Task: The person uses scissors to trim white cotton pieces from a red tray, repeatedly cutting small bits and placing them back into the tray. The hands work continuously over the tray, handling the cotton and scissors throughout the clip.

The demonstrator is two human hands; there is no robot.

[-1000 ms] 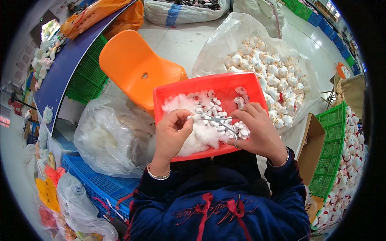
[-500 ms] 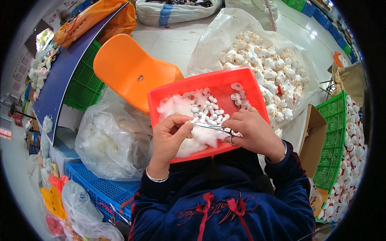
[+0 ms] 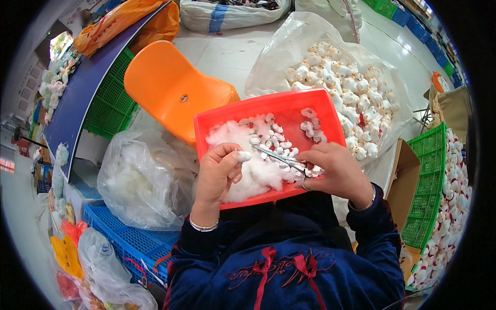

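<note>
A: Head view, item 1: red tray (image 3: 315,106) on the lap, holding white stuffing (image 3: 253,173) and many small white pieces (image 3: 271,139).

B: Hands?

A: Left hand (image 3: 217,175) pinches 1 small white piece (image 3: 243,155). Right hand (image 3: 336,173) is closed on metal tweezers (image 3: 281,159), tips toward that piece.

B: Progress?

A: Likely midway; plenty of loose pieces remain in the tray.

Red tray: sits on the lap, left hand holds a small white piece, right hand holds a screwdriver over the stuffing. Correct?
Not quite. In the head view the right hand holds metal tweezers, not a screwdriver. The red tray, the left hand with its white piece and the stuffing are as stated.
</note>
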